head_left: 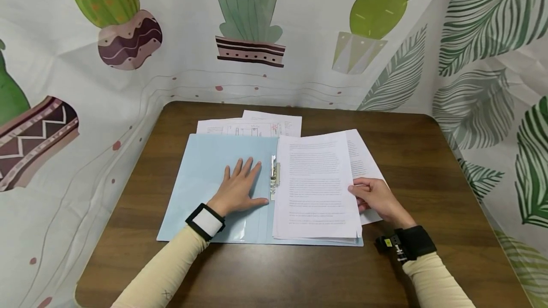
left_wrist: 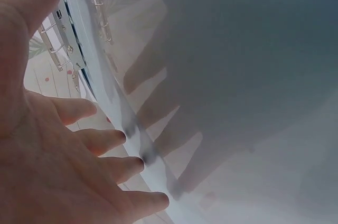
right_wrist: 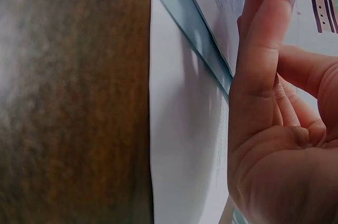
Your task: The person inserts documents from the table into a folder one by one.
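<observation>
A light blue folder (head_left: pixel 184 194) lies open on the table, with a metal binder clip mechanism (head_left: pixel 274 177) along its spine. My left hand (head_left: pixel 239 189) rests on the folder's left cover, fingers spread, thumb close to the spine. In the left wrist view its fingertips meet the glossy cover (left_wrist: pixel 253 129). On the folder's right side lies a stack of printed sheets (head_left: pixel 317 189). My right hand (head_left: pixel 376 198) pinches the right edge of the top paper between thumb and fingers. The right wrist view shows the right hand (right_wrist: pixel 274 92) at a lifted paper edge (right_wrist: pixel 222 2).
Loose printed sheets (head_left: pixel 368 168) stick out from under the folder's right side. More papers (head_left: pixel 269 120) lie behind the folder. All of it sits on a brown wooden table (head_left: pixel 411 156). A cactus-print cloth (head_left: pixel 308 75) hangs behind the table.
</observation>
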The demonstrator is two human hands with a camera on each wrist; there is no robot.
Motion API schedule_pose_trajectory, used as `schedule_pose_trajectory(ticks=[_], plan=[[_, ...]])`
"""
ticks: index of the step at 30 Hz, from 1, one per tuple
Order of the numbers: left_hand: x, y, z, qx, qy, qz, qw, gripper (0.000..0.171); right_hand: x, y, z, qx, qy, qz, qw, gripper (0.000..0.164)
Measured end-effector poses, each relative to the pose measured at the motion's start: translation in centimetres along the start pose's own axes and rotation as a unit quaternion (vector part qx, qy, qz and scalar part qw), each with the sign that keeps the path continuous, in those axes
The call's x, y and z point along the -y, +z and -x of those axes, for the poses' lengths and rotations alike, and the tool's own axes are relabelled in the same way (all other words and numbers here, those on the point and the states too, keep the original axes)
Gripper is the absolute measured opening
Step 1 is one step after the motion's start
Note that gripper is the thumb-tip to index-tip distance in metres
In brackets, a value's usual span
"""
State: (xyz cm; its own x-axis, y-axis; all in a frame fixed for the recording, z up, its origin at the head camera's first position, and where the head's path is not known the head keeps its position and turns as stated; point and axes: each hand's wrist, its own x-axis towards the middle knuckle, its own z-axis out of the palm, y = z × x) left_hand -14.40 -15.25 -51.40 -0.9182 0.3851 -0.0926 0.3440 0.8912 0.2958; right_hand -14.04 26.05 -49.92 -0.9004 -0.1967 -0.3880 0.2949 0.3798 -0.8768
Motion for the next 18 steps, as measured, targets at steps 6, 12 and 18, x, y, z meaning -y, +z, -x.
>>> schedule_pose_trajectory(ticks=[6, 12, 18], plan=[[0.03, 0.26, -0.01, 0.001, -0.002, 0.0, 1.0, 0.111, 0.03, 0.12, 0.03, 0.001, -0.005, 0.008, 1.0, 0.042], [-0.13, 0.09, 0.06, 0.007, -0.004, -0.002, 1.0, 0.11, 0.0, 0.25, -0.02, 0.003, -0.007, 0.002, 1.0, 0.04], [-0.17, 0.12, 0.15, 0.006, -0.002, -0.003, 1.0, 0.109, -0.12, 0.44, -0.19, -0.001, -0.006, 0.014, 1.0, 0.038]])
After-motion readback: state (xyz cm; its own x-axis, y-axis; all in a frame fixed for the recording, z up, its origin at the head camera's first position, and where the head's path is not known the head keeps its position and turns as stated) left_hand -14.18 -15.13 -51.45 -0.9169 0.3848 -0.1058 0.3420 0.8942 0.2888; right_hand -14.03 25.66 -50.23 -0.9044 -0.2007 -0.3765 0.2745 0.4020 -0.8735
